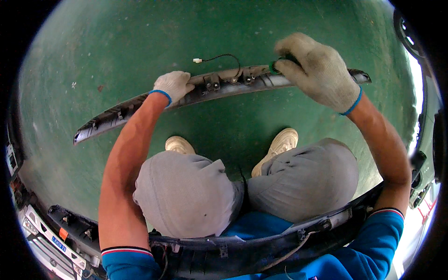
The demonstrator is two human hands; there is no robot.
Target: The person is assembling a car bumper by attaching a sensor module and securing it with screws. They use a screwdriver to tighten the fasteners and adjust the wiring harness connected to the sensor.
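Steadying the long, curved dark grey plastic trim strip (219, 88) is the job of the left hand (173, 86), whose white knit glove is curled closed over the strip's upper edge just left of the middle. The strip is held in the air above the green painted floor (116, 46), in front of the knees and the two pale shoes (280, 144), running from lower left to upper right. The right hand (317, 70), also gloved, is closed around a small green-handled tool (275, 66) pressed against the strip near its right end, beside a row of small black clips (212, 83).

For the work to go well, the strip is best kept braced and level by the left hand so that it does not twist, while the tool is kept square to the fastening and pushed without jerks. The thin black wire with a white plug (219, 58) is best kept out of the tool's way.

What the tool's tip touches cannot be told, since it is covered by the glove. The kind of tool is hidden too. The strip's right end is partly masked by the hand. A dark bumper-like panel (261, 247) near the lap is cut off by the rim.
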